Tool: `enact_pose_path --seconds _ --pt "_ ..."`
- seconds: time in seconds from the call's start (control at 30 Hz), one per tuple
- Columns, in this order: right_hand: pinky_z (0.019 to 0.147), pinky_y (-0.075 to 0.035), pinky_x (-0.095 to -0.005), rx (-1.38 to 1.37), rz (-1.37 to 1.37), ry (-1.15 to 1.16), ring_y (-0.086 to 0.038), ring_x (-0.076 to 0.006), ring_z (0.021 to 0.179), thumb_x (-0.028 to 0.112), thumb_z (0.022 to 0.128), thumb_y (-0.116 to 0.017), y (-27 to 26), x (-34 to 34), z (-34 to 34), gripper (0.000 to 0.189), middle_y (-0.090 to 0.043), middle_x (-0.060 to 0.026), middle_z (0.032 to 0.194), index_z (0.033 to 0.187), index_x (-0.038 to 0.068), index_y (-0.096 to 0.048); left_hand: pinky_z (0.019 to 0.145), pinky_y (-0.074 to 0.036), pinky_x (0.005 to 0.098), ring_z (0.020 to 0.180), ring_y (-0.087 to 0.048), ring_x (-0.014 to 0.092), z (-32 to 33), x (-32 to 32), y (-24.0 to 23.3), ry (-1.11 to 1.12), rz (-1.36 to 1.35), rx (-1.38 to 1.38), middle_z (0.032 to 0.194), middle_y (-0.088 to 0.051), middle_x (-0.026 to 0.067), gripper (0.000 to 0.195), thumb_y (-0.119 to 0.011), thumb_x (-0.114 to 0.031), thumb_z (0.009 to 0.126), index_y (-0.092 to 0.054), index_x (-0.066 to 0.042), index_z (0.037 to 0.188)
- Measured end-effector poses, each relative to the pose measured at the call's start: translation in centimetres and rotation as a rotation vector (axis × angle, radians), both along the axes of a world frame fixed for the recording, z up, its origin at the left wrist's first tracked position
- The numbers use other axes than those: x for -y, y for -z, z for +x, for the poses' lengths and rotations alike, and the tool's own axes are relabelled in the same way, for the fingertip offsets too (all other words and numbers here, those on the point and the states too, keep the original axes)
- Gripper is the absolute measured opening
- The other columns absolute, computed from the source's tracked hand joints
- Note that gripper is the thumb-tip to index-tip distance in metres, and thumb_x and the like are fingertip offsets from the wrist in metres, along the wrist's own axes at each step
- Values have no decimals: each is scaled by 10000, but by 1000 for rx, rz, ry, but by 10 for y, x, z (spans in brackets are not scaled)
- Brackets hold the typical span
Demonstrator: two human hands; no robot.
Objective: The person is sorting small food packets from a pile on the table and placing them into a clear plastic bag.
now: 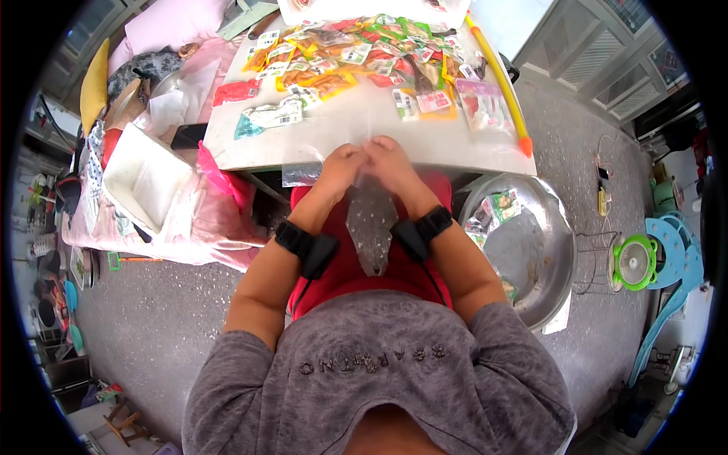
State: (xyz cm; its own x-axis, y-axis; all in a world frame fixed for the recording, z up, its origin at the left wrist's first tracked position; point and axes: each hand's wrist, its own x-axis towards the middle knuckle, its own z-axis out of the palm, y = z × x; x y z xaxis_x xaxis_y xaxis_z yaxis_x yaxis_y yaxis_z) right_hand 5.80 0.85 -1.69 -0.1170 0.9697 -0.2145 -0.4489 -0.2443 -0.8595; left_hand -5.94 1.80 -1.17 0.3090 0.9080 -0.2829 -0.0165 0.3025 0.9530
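Observation:
My left hand (341, 169) and my right hand (393, 166) meet at the near edge of a white table (250, 154). Between them, the fingertips of both pinch a clear plastic bag (301, 175), part of which hangs over the table edge to the left. Its outline is faint against the white surface. Beyond the hands lies a broad heap of small vacuum-packed snack packets (324, 85) in yellow, red and green. A blue-and-white packet (270, 118) lies apart at the left, and a pink-topped clear packet (483, 105) at the right.
A yellow tube with an orange tip (503, 85) runs along the table's right side. Below it stands a large metal basin (546, 239) holding some packets. On the left, a white foam box (149, 176) and a dark phone (189, 136) rest on pink cloth. A white container (375, 14) stands behind the heap.

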Motion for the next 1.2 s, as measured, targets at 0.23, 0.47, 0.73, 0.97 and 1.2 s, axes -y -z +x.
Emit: enact_pose_path --seconds 0.23,0.47,0.73,0.97,1.2 --pt "603 -450 -310 247 342 -29 -501 -178 685 112 755 -435 28 -6 4 108 -473 -71 751 804 17 -428 465 -354 200 536 -429 84 -9 4 2 -57 -158 339 635 -473 15 26 -459 -71 727 -465 -51 712" --pt "572 -428 -274 60 0 28 -506 -172 655 130 737 -452 -10 1 -3 96 -501 -62 701 756 36 -448 497 -370 359 570 -444 289 -20 10 -33 -323 1339 -707 599 -455 121 61 -488 -22 564 -430 -22 582" --pt "595 -401 -337 998 667 178 -505 -270 682 124 697 -464 1 -29 7 136 -494 -166 712 736 -6 -460 520 -385 400 579 -465 319 -9 -16 -10 -181 1202 -964 631 -475 148 58 -456 -65 628 -416 -27 613" --pt "627 -422 -371 1780 556 400 -475 -257 836 195 602 -541 23 -61 54 222 -504 -118 841 751 34 -502 551 -402 432 603 -483 349 4 -32 20 -141 893 -985 672 -490 179 100 -435 -114 645 -444 -16 657" --pt "577 -431 -346 1940 576 410 -486 -242 779 150 652 -481 21 -77 64 137 -522 -103 779 727 38 -507 566 -406 423 623 -485 346 3 -29 17 -91 900 -996 718 -471 186 108 -443 -116 637 -455 -10 656"
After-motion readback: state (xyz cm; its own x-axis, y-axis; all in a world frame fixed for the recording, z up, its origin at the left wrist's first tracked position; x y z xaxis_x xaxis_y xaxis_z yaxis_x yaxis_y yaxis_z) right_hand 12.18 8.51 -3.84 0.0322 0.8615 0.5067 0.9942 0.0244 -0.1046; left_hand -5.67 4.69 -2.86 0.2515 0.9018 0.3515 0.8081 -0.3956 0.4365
